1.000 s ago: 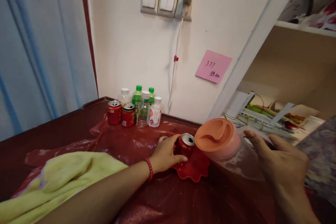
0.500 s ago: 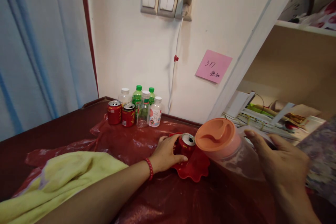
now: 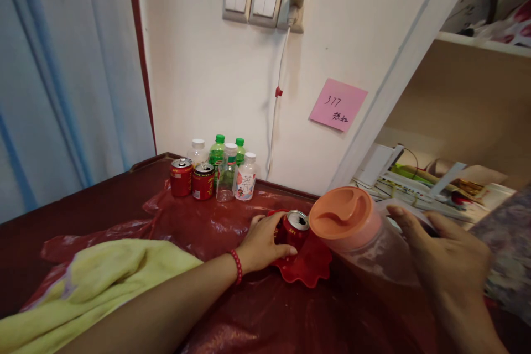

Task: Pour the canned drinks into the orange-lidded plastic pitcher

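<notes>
My left hand point(image 3: 265, 243) is wrapped round a red drink can point(image 3: 296, 231) with an opened top. The can stands upright in a red plate with a wavy rim point(image 3: 309, 274). To the right, my right hand point(image 3: 448, 254) grips the handle of a clear plastic pitcher point(image 3: 385, 254) with an orange lid point(image 3: 342, 213). The pitcher is tilted toward the can, its lid edge right beside the can's top. Whether liquid is flowing, I cannot tell.
Two red cans point(image 3: 203, 182) and several bottles point(image 3: 246, 177) stand by the wall. A yellow towel point(image 3: 124, 271) lies at the left on red plastic sheeting point(image 3: 232, 310). A white cord point(image 3: 272, 121) hangs from a socket. Shelves point(image 3: 477, 47) are on the right.
</notes>
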A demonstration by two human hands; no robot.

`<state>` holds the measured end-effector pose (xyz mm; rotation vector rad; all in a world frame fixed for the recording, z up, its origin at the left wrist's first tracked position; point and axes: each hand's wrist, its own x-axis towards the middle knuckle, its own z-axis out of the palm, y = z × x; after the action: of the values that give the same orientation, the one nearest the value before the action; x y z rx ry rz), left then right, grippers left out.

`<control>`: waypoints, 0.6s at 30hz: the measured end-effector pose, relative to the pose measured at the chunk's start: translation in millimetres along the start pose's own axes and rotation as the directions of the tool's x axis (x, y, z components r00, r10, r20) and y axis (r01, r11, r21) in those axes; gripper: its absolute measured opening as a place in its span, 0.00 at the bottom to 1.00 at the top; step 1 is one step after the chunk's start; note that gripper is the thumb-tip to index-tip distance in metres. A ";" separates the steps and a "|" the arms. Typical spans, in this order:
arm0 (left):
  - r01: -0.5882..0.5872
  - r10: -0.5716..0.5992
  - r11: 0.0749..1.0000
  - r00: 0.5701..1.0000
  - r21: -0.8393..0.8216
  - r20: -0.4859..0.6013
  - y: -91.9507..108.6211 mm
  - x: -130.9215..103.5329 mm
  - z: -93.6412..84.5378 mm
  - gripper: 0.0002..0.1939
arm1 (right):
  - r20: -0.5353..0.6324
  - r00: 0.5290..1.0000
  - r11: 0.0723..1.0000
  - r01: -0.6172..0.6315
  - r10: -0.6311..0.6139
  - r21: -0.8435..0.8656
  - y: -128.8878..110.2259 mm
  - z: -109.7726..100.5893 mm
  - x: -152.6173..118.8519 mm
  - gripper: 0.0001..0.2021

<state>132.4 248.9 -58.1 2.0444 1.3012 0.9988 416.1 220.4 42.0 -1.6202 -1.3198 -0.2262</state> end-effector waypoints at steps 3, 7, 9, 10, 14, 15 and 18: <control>0.002 -0.002 1.000 1.000 0.004 -0.003 0.5 0.3 0.1 0.41 | 0.002 0.999 0.998 -0.042 0.042 0.045 0.8 1.2 1.0 0.36; 0.014 -0.014 1.000 1.000 0.001 0.006 1.8 0.2 -0.7 0.41 | -0.002 0.999 0.999 -0.044 0.044 0.012 4.9 2.2 3.1 0.37; 0.007 -0.007 1.000 1.000 -0.002 0.009 1.8 0.0 -1.1 0.41 | -0.002 0.999 0.999 -0.035 0.035 0.013 7.8 2.5 3.7 0.36; 0.002 -0.002 1.000 1.000 -0.002 0.009 1.7 -0.1 -1.1 0.41 | -0.001 0.999 0.999 -0.032 0.032 0.021 9.0 2.5 3.8 0.36; -0.003 0.003 1.000 1.000 0.010 -0.001 0.4 -0.5 -0.9 0.40 | -0.002 1.000 0.999 -0.020 0.020 0.035 10.0 2.6 3.9 0.36; 0.000 0.000 1.000 1.000 0.013 -0.003 0.2 -0.5 -0.7 0.40 | -0.004 1.000 0.999 -0.018 0.018 0.030 9.6 2.6 4.3 0.36; 0.003 -0.003 1.000 1.000 0.019 -0.001 0.0 -0.3 -0.4 0.41 | 0.008 0.998 0.997 -0.061 0.061 0.036 7.5 2.6 5.5 0.38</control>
<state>132.0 248.7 -57.9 2.0553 1.3187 0.9904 423.3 226.5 40.2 -1.6295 -1.2701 -0.1591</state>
